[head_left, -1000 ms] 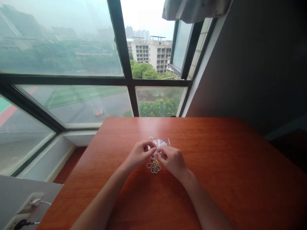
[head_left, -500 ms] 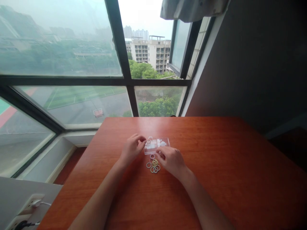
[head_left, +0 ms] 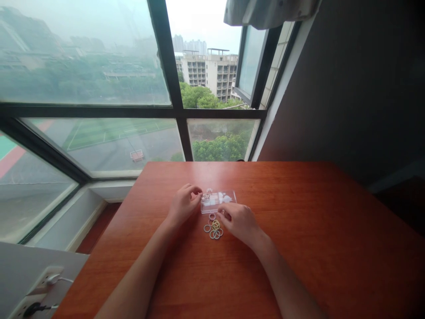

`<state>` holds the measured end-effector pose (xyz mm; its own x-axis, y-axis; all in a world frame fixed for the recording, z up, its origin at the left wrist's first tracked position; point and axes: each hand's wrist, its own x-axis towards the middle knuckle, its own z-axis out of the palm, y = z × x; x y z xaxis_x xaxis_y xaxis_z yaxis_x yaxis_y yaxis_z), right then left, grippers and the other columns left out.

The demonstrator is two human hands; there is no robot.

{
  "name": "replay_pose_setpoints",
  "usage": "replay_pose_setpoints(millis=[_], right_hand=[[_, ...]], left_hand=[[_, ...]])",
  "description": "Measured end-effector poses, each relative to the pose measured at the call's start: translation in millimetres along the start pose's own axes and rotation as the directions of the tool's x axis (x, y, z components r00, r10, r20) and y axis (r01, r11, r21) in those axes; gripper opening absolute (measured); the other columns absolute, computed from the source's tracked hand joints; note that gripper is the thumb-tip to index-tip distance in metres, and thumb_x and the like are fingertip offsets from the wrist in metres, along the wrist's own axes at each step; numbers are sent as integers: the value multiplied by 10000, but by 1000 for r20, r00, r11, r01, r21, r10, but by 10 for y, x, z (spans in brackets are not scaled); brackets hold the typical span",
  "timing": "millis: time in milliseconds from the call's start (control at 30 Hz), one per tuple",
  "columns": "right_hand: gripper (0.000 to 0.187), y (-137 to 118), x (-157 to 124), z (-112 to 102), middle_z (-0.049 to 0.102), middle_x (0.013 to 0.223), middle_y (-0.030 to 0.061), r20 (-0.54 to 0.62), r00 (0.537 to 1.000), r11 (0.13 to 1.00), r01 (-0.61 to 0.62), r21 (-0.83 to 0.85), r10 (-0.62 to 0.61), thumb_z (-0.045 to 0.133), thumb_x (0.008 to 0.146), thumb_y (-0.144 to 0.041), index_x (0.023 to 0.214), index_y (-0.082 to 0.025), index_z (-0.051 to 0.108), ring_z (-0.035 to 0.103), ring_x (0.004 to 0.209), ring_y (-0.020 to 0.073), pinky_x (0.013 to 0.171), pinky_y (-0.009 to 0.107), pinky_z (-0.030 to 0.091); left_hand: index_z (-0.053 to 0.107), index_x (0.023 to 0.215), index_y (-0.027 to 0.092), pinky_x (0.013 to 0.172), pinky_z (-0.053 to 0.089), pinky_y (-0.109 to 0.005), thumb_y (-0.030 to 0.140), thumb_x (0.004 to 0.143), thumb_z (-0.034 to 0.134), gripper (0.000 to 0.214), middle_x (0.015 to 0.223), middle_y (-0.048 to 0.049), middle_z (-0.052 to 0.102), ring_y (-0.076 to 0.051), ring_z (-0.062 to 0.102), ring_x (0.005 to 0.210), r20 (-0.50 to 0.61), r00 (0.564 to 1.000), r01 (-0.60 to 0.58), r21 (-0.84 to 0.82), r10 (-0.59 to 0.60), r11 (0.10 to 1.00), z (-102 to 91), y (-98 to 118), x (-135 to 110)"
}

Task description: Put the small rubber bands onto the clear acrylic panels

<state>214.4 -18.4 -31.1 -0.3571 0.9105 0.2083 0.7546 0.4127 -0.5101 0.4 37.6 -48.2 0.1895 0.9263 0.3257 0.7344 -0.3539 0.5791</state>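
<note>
hands parted since a second ago — half-curled, hold unclear — clear box exposed

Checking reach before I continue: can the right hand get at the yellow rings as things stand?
Probably yes: the right hand is close beside the yellow rings and no hand covers them, though greyish rings crowd their near side.

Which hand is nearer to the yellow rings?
Right. The right hand is just to the right of the yellow rings, fingertips slightly beyond them; the left hand is farther off, beyond and left, beside the clear case.
</note>
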Motion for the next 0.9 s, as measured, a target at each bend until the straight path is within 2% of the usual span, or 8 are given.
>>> replay_pose_setpoints(millis=[200,300,467,567,767,900], right_hand=[[132,46,-62,-120,659,666,-44,223,975,995,-47,93,26,580,827,-205,801,-243,703,559,598,96,567,199,315],[139,31,-84,-113,689,716,-37,267,963,997,-38,67,19,588,798,-183,775,-248,709,583,634,101,571,199,320],[114,-4,-77,-19,717,777,-13,275,960,995,-31,-93,55,608,781,-222,777,-266,712,619,727,139,599,219,330],[122,-8,-75,21,717,762,-5,271,961,989,-15,-146,54,592,787,-230,751,-260,705,622,698,142,573,229,305],[120,19,-77,-31,704,720,-25,257,965,996,-25,-85,46,600,782,-213,729,-256,698,605,659,122,557,219,285],[89,52,-44,-87,683,691,-35,181,980,996,-68,-62,78,617,801,-246,759,-249,695,573,617,108,553,216,282]], left_hand=[[667,839,185,622,399,-238,275,852,548,149,802,-12,598,-112,496,636,2,1000,7,-15,-7,1000,-40,61,-35],[672,834,184,616,397,-242,268,848,549,149,805,-16,600,-112,490,628,8,1000,2,-32,-2,999,-49,97,-44],[663,828,182,607,391,-234,269,858,537,156,801,-14,591,-111,488,627,7,1000,-17,-56,17,998,-59,149,-51],[659,830,180,605,386,-235,261,861,532,154,799,-15,588,-113,487,634,18,999,-29,-63,30,998,-63,167,-53],[665,824,184,604,383,-243,262,858,529,161,768,-14,581,-121,487,643,16,999,-38,-62,39,997,-64,191,-58],[671,825,183,600,381,-241,257,857,533,160,756,-15,583,-121,491,642,18,999,-41,-83,43,996,-59,238,-68]])
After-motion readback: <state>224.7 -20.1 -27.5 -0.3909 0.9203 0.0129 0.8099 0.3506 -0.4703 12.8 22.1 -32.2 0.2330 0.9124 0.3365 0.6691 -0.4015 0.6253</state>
